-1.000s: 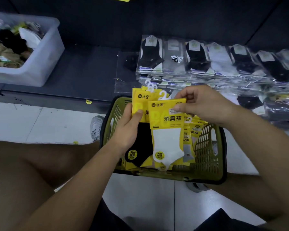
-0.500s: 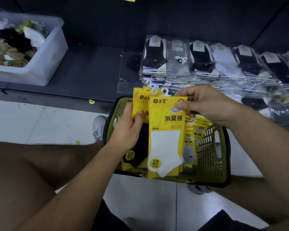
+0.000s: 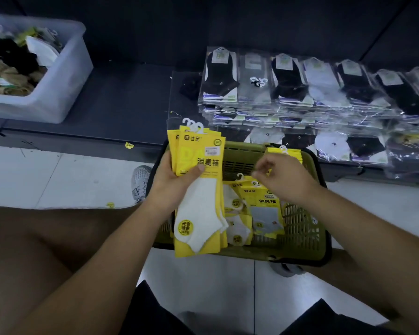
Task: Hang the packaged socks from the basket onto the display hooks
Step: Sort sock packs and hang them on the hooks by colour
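- dark shelf (image 3: 121, 100) low beside the tiled floor carries stacks of wrapped socks (image 3: 300, 93) and a tub (image 3: 65, 76).
- gathering step: left hand (image 3: 172, 180) grips a bunch of yellow sock packs (image 3: 198, 189) over the basket (image 3: 307, 238); right hand (image 3: 283, 177) reaches, fingers curled, toward a white hook (image 3: 240, 176) on a pack inside.
- next: pinch that hook and add the pack to the bunch.
- display hooks are out of view; whether the right fingers grip anything i cannot tell.

You wear black shorts (image 3: 160, 315), their two dark legs showing at the bottom edge, below the green basket (image 3: 300, 234). Your thighs and knees are bare, as are both forearms, your left hand (image 3: 172, 189) and your right hand (image 3: 287, 183). Left of the basket is your grey-white mesh trainer (image 3: 139, 182); another grey shoe (image 3: 286, 269) peeks from under the basket's near right corner.
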Tool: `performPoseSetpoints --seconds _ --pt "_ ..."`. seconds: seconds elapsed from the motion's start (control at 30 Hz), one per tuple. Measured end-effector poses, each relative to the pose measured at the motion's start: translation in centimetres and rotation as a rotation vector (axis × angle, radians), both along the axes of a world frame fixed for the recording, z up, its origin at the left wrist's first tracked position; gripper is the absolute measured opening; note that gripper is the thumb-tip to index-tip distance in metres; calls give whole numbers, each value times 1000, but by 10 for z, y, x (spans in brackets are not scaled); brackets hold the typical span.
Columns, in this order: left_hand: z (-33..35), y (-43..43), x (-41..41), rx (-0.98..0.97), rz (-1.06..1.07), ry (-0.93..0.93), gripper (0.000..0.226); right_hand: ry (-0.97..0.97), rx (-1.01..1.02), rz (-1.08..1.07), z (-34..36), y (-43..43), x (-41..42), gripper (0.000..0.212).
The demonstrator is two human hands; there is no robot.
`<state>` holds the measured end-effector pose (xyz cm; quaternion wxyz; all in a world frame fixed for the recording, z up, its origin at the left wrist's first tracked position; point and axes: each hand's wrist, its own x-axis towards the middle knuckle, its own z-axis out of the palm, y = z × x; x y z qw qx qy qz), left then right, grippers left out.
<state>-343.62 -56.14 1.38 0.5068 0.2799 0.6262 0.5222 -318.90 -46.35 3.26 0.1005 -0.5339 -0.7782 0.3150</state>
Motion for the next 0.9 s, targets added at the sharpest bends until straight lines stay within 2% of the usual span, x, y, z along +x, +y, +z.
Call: performPoseSetpoints --seconds 0.07,0.13,0.33,0.43,0.53,0.63,0.7,0.77,0.83,0.9 --pt "-2 -1 -5 -8 27 -2 35 -336 92 183 -19 -11 21 23" --pt "-3 -1 -5 -14 34 1 35 -473 163 243 -34 -23 35 36" --pt "-7 -1 7 -45 -30 9 41 -400 395 268 -53 -28 35 66" --pt "-9 0 10 -59 -41 26 45 -476 374 266 -58 -23 28 63" --pt "-11 1 11 -67 -51 27 43 -456 485 309 -59 -24 31 60" --pt "-11 2 12 -68 -57 30 44 -514 565 362 -64 -26 40 85" --pt "-12 3 12 -63 -57 33 44 -528 586 378 -67 -27 47 91" --pt "-13 2 12 -61 -53 38 43 -474 625 364 -70 -29 54 81" --pt "-13 2 12 -61 -50 39 43 -365 683 339 -72 -32 57 54" --pt "-13 1 12 -59 -49 30 43 -278 641 313 -72 -36 58 33"
